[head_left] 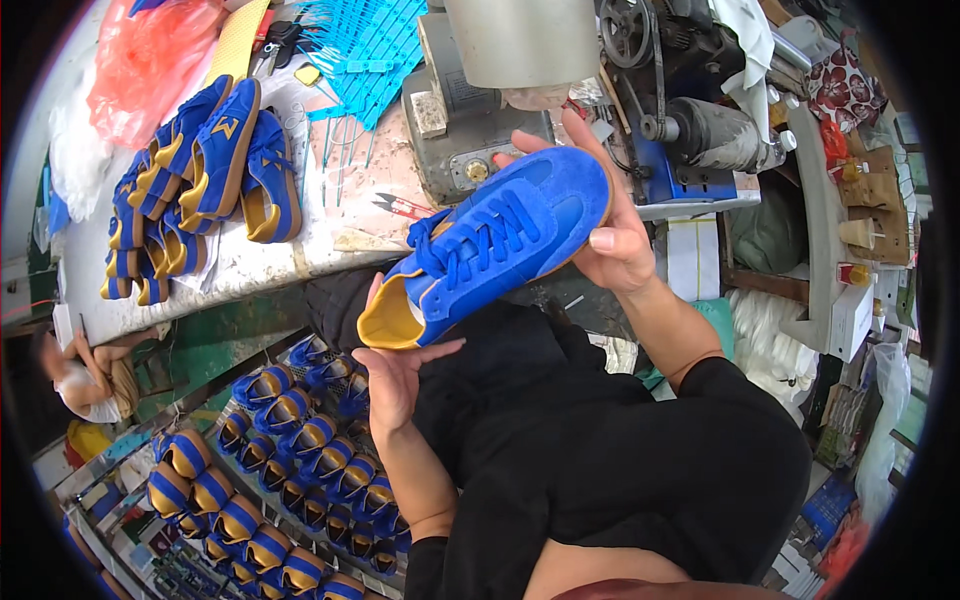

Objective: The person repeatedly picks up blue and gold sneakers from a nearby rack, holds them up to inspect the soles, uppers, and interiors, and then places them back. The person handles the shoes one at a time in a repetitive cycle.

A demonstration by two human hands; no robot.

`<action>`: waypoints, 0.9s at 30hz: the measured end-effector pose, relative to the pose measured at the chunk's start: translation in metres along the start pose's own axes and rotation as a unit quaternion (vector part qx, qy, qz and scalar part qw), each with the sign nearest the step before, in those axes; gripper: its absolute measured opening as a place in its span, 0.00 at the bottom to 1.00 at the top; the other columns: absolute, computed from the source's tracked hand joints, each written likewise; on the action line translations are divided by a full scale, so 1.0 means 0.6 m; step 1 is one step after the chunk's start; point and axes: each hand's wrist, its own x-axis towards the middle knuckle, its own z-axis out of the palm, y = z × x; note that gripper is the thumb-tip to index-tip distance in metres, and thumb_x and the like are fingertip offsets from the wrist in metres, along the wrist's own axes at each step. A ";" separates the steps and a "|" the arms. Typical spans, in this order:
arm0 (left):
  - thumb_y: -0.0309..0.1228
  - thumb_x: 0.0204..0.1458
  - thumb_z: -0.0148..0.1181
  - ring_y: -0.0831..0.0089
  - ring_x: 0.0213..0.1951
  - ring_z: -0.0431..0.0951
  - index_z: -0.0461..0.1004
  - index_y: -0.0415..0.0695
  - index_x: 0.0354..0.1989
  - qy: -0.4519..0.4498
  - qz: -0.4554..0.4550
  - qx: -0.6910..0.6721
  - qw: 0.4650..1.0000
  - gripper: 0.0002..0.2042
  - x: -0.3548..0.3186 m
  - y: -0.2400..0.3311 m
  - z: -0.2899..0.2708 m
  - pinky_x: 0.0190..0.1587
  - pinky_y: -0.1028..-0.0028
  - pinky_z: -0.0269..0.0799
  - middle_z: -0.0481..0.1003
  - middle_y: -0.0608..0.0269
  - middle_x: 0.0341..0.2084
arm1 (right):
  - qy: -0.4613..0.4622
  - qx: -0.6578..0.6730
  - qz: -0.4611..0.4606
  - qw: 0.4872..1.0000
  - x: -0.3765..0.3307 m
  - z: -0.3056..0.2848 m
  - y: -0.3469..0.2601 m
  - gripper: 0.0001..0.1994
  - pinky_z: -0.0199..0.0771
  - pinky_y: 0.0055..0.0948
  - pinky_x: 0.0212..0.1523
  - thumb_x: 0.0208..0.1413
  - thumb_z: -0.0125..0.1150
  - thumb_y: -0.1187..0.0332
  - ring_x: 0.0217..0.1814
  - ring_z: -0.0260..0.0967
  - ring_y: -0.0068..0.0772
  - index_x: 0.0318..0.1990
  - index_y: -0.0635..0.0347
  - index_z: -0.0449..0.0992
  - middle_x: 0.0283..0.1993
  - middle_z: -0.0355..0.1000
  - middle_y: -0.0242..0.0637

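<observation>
A blue suede lace-up sneaker (570,205) with a yellow lining is held up between my two hands, toe up to the right and its opening facing me. My right hand (625,245) grips the toe end, with the thumb on the upper and the fingers behind. At the heel, my left hand (395,385) holds the shoe from below; one finger shows behind the collar. Red-handled thread snips (405,207) lie on the worktable (320,245) just beyond the shoe. More blue and yellow sneakers (215,160) are heaped on the table at the left.
A grey machine (445,150) stands behind the shoe. Blue plastic strips (370,60) and a red plastic bag (155,70) lie on the table. Racks of sneakers (320,450) stand at lower left. Another person (90,375) sits at far left.
</observation>
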 end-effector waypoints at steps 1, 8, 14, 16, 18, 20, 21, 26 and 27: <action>0.70 0.56 0.31 0.49 0.63 0.66 0.44 0.44 0.73 -0.003 -0.012 -0.007 1.000 0.46 -0.004 -0.004 -0.005 0.53 0.41 0.73 0.60 0.50 0.66 | -0.005 0.007 0.003 1.000 0.000 0.003 0.000 0.52 0.50 0.48 0.72 0.45 0.64 0.61 0.75 0.50 0.52 0.75 0.57 0.38 0.74 0.47 0.57; 0.57 0.62 0.44 0.59 0.63 0.66 0.48 0.41 0.71 0.060 0.073 -0.067 0.993 0.38 -0.009 -0.003 0.003 0.54 0.55 0.75 0.61 0.54 0.64 | -0.047 -0.003 0.011 0.999 0.002 0.009 0.006 0.50 0.47 0.48 0.73 0.51 0.62 0.55 0.76 0.48 0.51 0.75 0.55 0.37 0.76 0.43 0.56; 0.58 0.60 0.50 0.62 0.65 0.64 0.50 0.38 0.70 0.097 0.169 -0.010 0.981 0.41 -0.007 0.019 0.008 0.65 0.62 0.62 0.62 0.54 0.64 | -0.069 -0.003 0.020 0.997 0.007 0.007 -0.013 0.39 0.46 0.43 0.73 0.67 0.34 0.44 0.76 0.49 0.47 0.74 0.62 0.38 0.73 0.49 0.56; 0.61 0.57 0.51 0.62 0.65 0.63 0.50 0.36 0.70 0.090 0.181 0.008 0.979 0.44 -0.004 0.030 0.008 0.67 0.61 0.60 0.62 0.53 0.64 | -0.044 -0.046 0.018 0.998 0.004 0.005 -0.026 0.37 0.47 0.42 0.73 0.67 0.32 0.47 0.75 0.50 0.47 0.74 0.65 0.39 0.72 0.52 0.57; 0.63 0.55 0.51 0.62 0.66 0.63 0.50 0.36 0.70 0.087 0.185 0.012 0.979 0.46 0.001 0.041 0.011 0.67 0.61 0.59 0.62 0.53 0.64 | -0.036 -0.068 0.004 0.997 0.005 0.007 -0.036 0.36 0.48 0.41 0.72 0.68 0.31 0.49 0.74 0.51 0.47 0.73 0.67 0.40 0.71 0.54 0.57; 0.65 0.54 0.51 0.62 0.66 0.62 0.50 0.36 0.70 0.076 0.187 0.024 0.979 0.48 0.008 0.052 0.017 0.68 0.61 0.57 0.61 0.52 0.64 | -0.044 -0.069 -0.021 0.996 0.008 0.010 -0.046 0.35 0.49 0.40 0.72 0.68 0.31 0.50 0.73 0.53 0.45 0.73 0.68 0.42 0.71 0.55 0.56; 0.65 0.54 0.50 0.62 0.66 0.62 0.50 0.36 0.70 0.071 0.189 0.025 0.979 0.47 0.011 0.057 0.019 0.68 0.61 0.56 0.61 0.52 0.64 | -0.039 -0.067 -0.028 0.997 0.011 0.010 -0.050 0.34 0.50 0.39 0.72 0.68 0.31 0.51 0.73 0.54 0.44 0.73 0.68 0.42 0.70 0.56 0.55; 0.67 0.52 0.52 0.64 0.65 0.64 0.50 0.35 0.70 0.106 0.176 0.011 0.979 0.50 0.030 0.073 0.036 0.66 0.64 0.61 0.62 0.53 0.63 | 0.018 -0.104 -0.023 0.994 0.025 0.017 -0.068 0.36 0.48 0.41 0.73 0.68 0.30 0.50 0.75 0.51 0.43 0.72 0.74 0.41 0.72 0.54 0.54; 0.66 0.52 0.52 0.64 0.65 0.64 0.50 0.35 0.69 0.104 0.176 0.009 0.979 0.49 0.032 0.072 0.031 0.66 0.64 0.61 0.62 0.53 0.63 | 0.019 -0.094 -0.025 0.995 0.026 0.015 -0.068 0.35 0.51 0.39 0.71 0.68 0.31 0.51 0.73 0.54 0.41 0.72 0.73 0.43 0.70 0.56 0.51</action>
